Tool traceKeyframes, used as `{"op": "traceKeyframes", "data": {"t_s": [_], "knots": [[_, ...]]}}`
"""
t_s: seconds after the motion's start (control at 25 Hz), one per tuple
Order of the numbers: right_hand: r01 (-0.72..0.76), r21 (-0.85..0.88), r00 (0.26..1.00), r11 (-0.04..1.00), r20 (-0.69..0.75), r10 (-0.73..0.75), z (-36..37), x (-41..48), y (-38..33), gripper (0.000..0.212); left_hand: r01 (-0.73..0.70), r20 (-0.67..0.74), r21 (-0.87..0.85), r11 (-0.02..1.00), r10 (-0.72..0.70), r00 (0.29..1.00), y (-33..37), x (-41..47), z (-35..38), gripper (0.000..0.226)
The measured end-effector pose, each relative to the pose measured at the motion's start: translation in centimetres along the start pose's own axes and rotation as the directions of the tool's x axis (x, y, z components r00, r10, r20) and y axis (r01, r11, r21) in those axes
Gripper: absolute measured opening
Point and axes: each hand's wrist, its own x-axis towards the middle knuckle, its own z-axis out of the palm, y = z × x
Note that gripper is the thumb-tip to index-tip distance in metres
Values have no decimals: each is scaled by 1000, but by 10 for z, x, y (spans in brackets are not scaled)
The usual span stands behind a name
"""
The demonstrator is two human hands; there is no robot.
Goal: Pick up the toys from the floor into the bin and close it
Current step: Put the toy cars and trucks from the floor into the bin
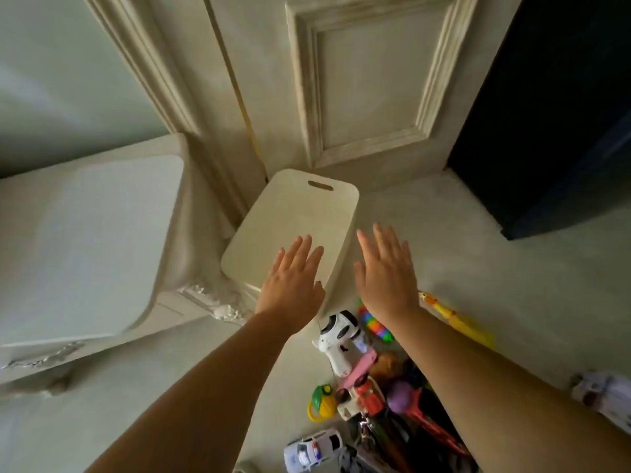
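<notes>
A single wide-angle view from the person's head looks steeply down and forward. Both bare forearms stretch away from the bottom edge, close to the lens. The floor (444, 240) fills the lower half; a panelled door (368, 90) rises at the top, its lines bent by the lens.

A cream bin (336, 264) with its lid (293, 230) on stands on the floor (461, 240) by a panelled door (368, 90). The left hand (292, 281) lies flat, fingers spread, over the lid's near edge; the right hand (386, 274) hovers open beside it. Toys lie near right: a white cow (338, 336), a police car (312, 450), a yellow duck (454, 317).
</notes>
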Motion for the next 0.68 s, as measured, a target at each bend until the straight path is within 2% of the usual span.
{"op": "traceKeyframes", "data": {"t_s": [0.12,0.24,0.36,0.44,0.52,0.68], "knots": [[-33,7,999,999,28,32,49,-11,17,55,15,191,92,996,-32,981,-18,8,55,75],[-69,39,994,997,83,66,79,-37,36,55,38,327,145,989,-85,941,-32,8,94,70],[-117,50,990,992,88,113,77,-75,39,55,40,297,235,971,-111,948,-30,3,104,46],[-118,66,991,991,72,113,67,-98,33,55,29,296,237,971,-101,950,-24,-7,97,35],[-116,73,992,991,68,111,56,-122,30,55,1,313,253,967,-83,946,-16,-26,92,36],[-100,100,995,990,4,100,41,-168,33,55,-39,262,346,938,-56,964,-3,-71,89,38]]}}
